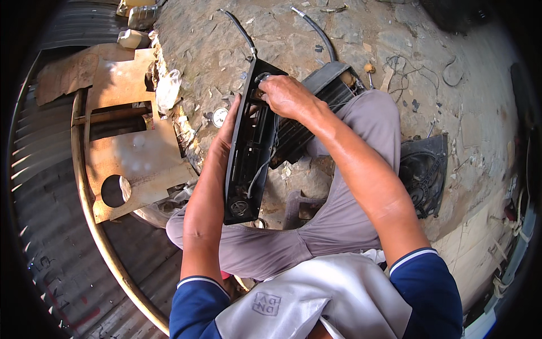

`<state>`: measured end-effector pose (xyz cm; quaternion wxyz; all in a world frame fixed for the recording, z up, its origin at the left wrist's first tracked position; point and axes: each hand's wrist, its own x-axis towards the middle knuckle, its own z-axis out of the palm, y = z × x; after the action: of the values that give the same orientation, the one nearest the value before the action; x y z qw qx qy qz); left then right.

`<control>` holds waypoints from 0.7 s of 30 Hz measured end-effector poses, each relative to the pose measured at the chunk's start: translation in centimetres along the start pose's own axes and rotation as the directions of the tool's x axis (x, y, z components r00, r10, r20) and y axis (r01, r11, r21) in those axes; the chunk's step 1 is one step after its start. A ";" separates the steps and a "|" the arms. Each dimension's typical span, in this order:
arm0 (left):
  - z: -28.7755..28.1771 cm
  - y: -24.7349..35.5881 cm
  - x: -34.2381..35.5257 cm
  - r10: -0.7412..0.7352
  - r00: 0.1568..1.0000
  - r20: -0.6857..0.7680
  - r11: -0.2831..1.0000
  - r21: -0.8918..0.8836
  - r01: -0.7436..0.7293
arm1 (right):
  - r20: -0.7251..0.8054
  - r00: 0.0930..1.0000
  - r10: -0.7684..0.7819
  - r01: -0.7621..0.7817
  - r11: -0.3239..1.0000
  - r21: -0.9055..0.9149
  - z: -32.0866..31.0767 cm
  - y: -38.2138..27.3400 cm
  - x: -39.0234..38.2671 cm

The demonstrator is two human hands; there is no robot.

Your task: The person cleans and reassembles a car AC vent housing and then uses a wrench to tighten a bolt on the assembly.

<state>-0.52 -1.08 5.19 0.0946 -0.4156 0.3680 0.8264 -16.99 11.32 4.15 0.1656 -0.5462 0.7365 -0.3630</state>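
A long, narrow black housing (244, 169), open on the side facing me, stands tilted between my knees. Thin wires run inside it, and a round, ringed metal part shows at its near end. My left hand (228, 125) lies along its left edge and steadies it; the fingertips are partly hidden behind the rim. At the far end, the fingers of my right hand (284, 95) are curled together over a small dark round part inside the housing. What they pinch is mostly covered. Against the housing's right side leans a black ribbed box (299, 135).
Two black hoses with metal ends, one on the left (240, 31) and one on the right (319, 34), stretch over the rough ground. A black square panel with a ring (420, 178) lies right of my knee. Cut rusty sheet metal (135, 150) and a bent pole (93, 212) stand left.
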 end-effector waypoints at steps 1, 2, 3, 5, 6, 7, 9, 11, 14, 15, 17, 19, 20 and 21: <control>-0.2 -0.1 0.1 0.000 1.000 -0.001 1.000 0.000 0.000 | 0.000 0.999 -0.048 0.048 0.999 -0.022 -0.2 0.0 0.0; -0.6 -0.4 0.3 0.001 1.000 -0.003 1.000 0.000 -0.001 | 0.025 0.999 -0.048 0.049 0.998 -0.037 -0.2 -0.1 0.0; -0.5 -0.3 0.3 0.003 1.000 -0.002 1.000 0.003 -0.003 | 0.046 0.998 -0.048 0.051 0.997 -0.052 -0.2 -0.2 0.0; 0.1 -0.4 0.0 0.013 1.000 -0.009 1.000 -0.029 -0.013 | 0.054 0.996 -0.065 0.069 0.995 -0.071 -0.1 -0.2 0.0; 0.4 -0.5 -0.2 0.013 1.000 -0.009 1.000 -0.016 -0.013 | 0.043 0.996 -0.081 0.084 0.994 -0.071 0.1 -0.2 -0.2; 0.6 -0.6 -0.4 0.013 1.000 -0.010 1.000 -0.003 -0.013 | 0.031 0.995 -0.096 0.098 0.993 -0.071 0.2 -0.1 -0.3; 0.0 -1.2 -0.1 0.015 1.000 -0.017 1.000 -0.011 -0.015 | 0.047 0.995 -0.087 0.090 0.994 -0.068 0.4 0.0 -0.5; -0.8 -1.4 0.1 0.034 0.999 -0.007 0.999 0.017 -0.033 | 0.045 0.994 -0.095 0.097 0.994 -0.052 0.5 0.1 -0.5; -1.3 -1.5 0.2 0.017 1.000 0.022 0.998 -0.055 -0.016 | 0.075 0.993 -0.096 0.099 0.994 -0.043 -0.1 -0.9 -0.8; -1.1 -1.2 0.3 0.013 0.999 0.036 0.997 -0.075 -0.010 | 0.087 0.991 -0.098 0.102 0.994 -0.040 -0.6 -1.2 -0.9; -0.4 -1.2 0.3 -0.001 0.999 -0.035 0.999 -0.046 0.000 | 0.060 0.992 -0.115 0.117 0.993 -0.035 -0.3 -0.8 -0.9; -0.3 -1.1 0.1 0.008 0.998 -0.068 1.000 -0.014 -0.009 | 0.056 0.992 -0.116 0.118 0.993 -0.023 -0.4 -0.9 -0.8; -0.5 -1.2 0.1 0.022 0.998 -0.063 1.000 0.003 -0.022 | 0.067 0.992 -0.108 0.109 0.994 -0.017 -0.5 -0.9 -0.7; -0.4 -1.3 0.0 0.033 0.998 -0.055 0.999 0.019 -0.032 | 0.081 0.992 -0.096 0.097 0.995 -0.012 -0.6 -0.9 -0.7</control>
<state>0.34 -0.46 4.38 0.0748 -0.4317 0.3844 0.8126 -16.50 12.06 5.04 0.1731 -0.5965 0.7049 -0.3427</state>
